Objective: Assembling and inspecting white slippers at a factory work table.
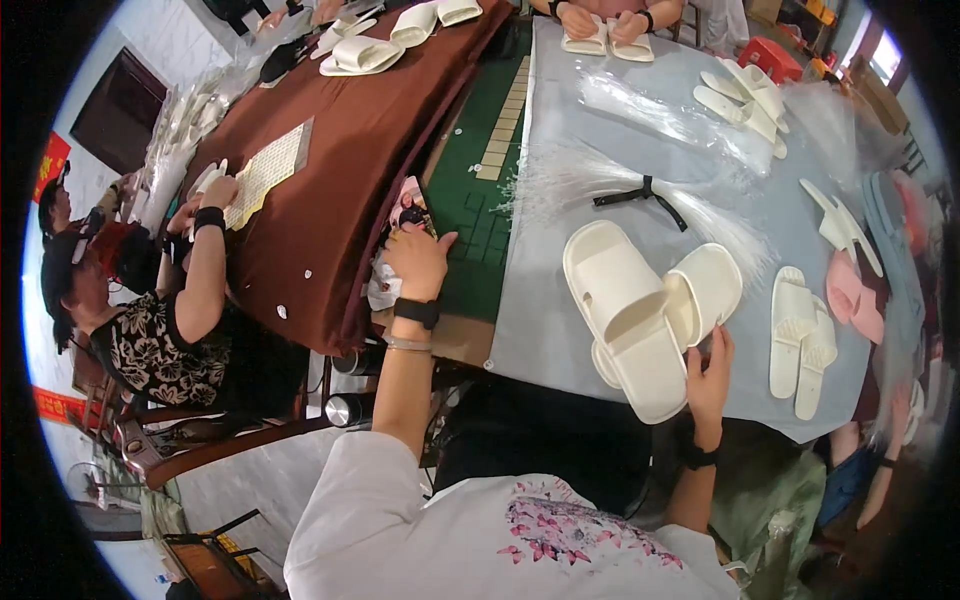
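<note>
My left hand (417,265) reaches across the gap between the two tables. Its fingers lie over the lower end of a phone (411,206) with a lit picture, and the thumb sticks out to the side. A crumpled white packet (384,285) is beside that hand. My right hand (709,378) grips the edge of a white slipper (655,372) at the near side of the grey-covered table. This slipper lies across a second white slipper (705,292), hiding part of its sole. Just beyond the pair is a bundle of clear plastic strands (690,205) tied with a black strap.
More white slippers (800,335) and a pink slipper (853,300) lie at the right. Clear plastic bags (660,115) cover the far middle. A brown-covered table (330,210) stands left, with a person (150,330) seated at it. Another person's hands (605,25) hold slippers at the far edge.
</note>
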`<state>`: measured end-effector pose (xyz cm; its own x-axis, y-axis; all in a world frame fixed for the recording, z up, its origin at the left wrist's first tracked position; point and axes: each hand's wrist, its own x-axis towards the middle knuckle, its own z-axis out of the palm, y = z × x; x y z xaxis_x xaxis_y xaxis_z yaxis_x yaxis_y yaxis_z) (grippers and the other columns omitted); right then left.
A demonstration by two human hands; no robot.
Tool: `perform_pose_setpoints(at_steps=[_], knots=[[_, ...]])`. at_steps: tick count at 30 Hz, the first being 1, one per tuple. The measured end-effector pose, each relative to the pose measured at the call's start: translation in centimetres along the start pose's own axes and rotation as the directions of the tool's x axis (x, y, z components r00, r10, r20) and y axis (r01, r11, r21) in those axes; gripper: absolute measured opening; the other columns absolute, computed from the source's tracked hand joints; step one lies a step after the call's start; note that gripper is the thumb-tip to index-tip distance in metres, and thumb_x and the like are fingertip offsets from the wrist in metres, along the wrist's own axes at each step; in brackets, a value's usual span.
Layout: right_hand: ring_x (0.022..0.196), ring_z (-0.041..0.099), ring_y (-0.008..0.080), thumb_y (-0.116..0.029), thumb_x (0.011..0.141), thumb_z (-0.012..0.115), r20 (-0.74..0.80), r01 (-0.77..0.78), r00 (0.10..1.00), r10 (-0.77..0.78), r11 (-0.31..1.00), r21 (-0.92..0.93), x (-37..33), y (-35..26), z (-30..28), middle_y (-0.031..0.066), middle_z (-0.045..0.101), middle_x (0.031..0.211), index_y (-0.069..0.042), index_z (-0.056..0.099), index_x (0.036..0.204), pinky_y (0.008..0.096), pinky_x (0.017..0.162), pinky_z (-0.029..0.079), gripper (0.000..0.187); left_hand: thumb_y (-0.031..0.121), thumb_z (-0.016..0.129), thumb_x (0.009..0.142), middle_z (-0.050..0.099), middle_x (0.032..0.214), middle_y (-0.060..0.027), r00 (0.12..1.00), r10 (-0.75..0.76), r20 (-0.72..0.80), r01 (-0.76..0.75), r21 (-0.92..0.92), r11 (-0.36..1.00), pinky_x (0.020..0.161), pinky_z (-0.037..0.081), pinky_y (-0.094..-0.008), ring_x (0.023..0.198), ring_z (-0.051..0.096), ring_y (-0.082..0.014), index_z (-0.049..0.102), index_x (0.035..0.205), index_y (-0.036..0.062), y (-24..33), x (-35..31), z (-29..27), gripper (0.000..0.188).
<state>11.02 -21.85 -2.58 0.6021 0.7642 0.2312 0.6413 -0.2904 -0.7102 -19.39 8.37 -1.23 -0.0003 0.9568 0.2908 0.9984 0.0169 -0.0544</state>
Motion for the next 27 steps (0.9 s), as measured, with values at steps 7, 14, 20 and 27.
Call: perform_pose_setpoints(at_steps=[7, 14, 20, 27], knots=[[0.108, 0.042, 0.0337, -0.008, 0.082, 0.051, 0.017, -0.050, 0.999, 0.049, 0.997, 0.058, 0.0, 0.7, 0.2, 0.0220, 0.033, 0.126, -0.002, 0.035, 0.127, 0.0338, 0.080, 0.043, 0.048, 0.049, 0.067, 0.063, 0.049, 0.106, -0.0214, 0.994, -0.091, -0.059, 0.088, -0.047, 0.995, 0.074, 0.044, -0.0416, 0.084, 0.055, -0.0345, 0.034, 0.124, -0.0024, 0.1, 0.7, 0.7, 0.086], [0.108, 0.043, 0.0336, -0.009, 0.082, 0.050, -0.008, -0.020, 1.000, 0.019, 0.999, -0.030, 0.1, 0.2, 0.1, 0.0217, 0.033, 0.127, -0.002, 0.035, 0.127, 0.0330, 0.079, 0.044, 0.048, 0.033, 0.076, 0.058, 0.044, 0.115, -0.0205, 0.997, -0.029, 0.071, 0.045, -0.244, 0.969, 0.085, 0.034, -0.0498, 0.103, 0.046, -0.0394, 0.027, 0.129, 0.0045, 1.2, -1.8, -2.4, 0.092], [0.104, 0.046, 0.0309, -0.009, 0.082, 0.051, -0.003, 0.004, 1.000, -0.004, 1.000, 0.009, 0.0, 1.0, 0.3, 0.0209, 0.034, 0.126, -0.002, 0.034, 0.128, 0.0311, 0.076, 0.045, 0.049, 0.028, 0.074, 0.062, 0.046, 0.117, -0.0194, 0.994, 0.068, -0.085, -0.086, -0.223, 0.971, 0.086, 0.036, -0.0431, 0.106, 0.046, -0.0348, 0.041, 0.119, 0.0006, 1.6, -1.3, -1.5, 0.071], [0.115, 0.038, 0.0345, -0.009, 0.083, 0.052, 0.012, -0.100, 0.995, 0.099, 0.995, 0.026, 0.1, -0.3, -0.1, 0.0219, 0.035, 0.125, 0.002, 0.037, 0.124, 0.0365, 0.094, 0.033, 0.045, 0.033, 0.063, 0.075, 0.042, 0.121, -0.0261, 0.848, 0.530, -0.013, -0.460, -0.516, 0.723, 0.088, 0.039, -0.0420, 0.106, 0.047, -0.0389, 0.049, 0.113, -0.0043, 4.3, -4.7, -2.2, 0.055]])
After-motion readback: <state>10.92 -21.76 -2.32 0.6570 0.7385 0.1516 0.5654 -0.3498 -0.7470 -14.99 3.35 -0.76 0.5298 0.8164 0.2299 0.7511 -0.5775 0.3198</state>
